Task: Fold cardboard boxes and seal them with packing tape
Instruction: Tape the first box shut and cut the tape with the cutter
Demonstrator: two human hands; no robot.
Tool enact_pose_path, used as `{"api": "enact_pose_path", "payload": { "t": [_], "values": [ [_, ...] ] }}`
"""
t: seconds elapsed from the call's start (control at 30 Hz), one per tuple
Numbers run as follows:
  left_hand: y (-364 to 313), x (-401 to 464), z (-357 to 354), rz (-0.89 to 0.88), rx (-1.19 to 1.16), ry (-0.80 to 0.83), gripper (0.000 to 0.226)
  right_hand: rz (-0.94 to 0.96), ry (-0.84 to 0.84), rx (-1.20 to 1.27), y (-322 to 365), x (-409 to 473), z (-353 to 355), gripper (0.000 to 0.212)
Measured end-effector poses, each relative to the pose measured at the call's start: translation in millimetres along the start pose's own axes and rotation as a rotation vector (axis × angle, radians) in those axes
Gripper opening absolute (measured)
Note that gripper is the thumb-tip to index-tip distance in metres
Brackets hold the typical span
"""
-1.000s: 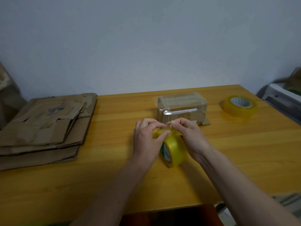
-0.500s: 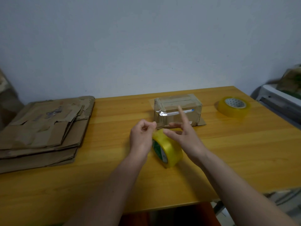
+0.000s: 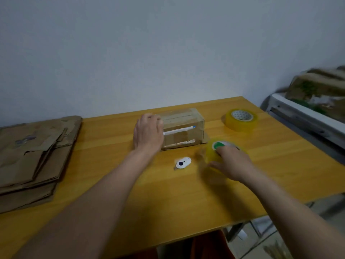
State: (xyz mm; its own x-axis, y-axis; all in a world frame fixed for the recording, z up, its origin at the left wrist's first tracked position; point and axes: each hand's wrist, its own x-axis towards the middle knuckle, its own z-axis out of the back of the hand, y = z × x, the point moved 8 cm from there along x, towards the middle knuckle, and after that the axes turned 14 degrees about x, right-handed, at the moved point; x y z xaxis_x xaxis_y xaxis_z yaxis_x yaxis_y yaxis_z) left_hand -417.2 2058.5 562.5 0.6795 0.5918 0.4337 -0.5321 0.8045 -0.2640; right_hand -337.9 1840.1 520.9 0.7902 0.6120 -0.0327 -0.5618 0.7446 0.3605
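A small cardboard box (image 3: 183, 128) wrapped in clear tape lies at the back middle of the wooden table (image 3: 168, 199). My left hand (image 3: 148, 131) covers its left end, fingers curled over the top edge. To the right, my right hand (image 3: 231, 163) holds a yellow tape roll (image 3: 211, 153) with a green core label, lying flat in front of the box's right corner. A finger reaches into the core. The roll and hand are blurred by motion.
A small white cutter (image 3: 183, 163) lies on the table between my hands. A second yellow tape roll (image 3: 240, 119) sits at the back right. A stack of flattened cardboard boxes (image 3: 33, 156) fills the table's left side. A white unit (image 3: 306, 116) carrying cardboard stands right of the table.
My right hand has carried the tape roll to the right and laid it flat. My left hand left the roll and went to the box's left end. The white cutter is now uncovered.
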Motion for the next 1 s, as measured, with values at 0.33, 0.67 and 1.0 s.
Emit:
{"api": "enact_pose_path", "payload": {
  "t": [0.33,0.67,1.0],
  "values": [
    [5,65,-59,-0.128,0.220,0.601,0.057,0.009,-0.216,0.489,4,19,3,0.064],
    [54,-3,-9,-0.139,-0.029,0.410,0.048,0.048,0.207,1.674,114,66,-44,0.042],
    [95,-28,-12,-0.006,-0.210,0.358,0.063,0.470,0.077,0.988,133,70,-70,0.037]
  ]
}}
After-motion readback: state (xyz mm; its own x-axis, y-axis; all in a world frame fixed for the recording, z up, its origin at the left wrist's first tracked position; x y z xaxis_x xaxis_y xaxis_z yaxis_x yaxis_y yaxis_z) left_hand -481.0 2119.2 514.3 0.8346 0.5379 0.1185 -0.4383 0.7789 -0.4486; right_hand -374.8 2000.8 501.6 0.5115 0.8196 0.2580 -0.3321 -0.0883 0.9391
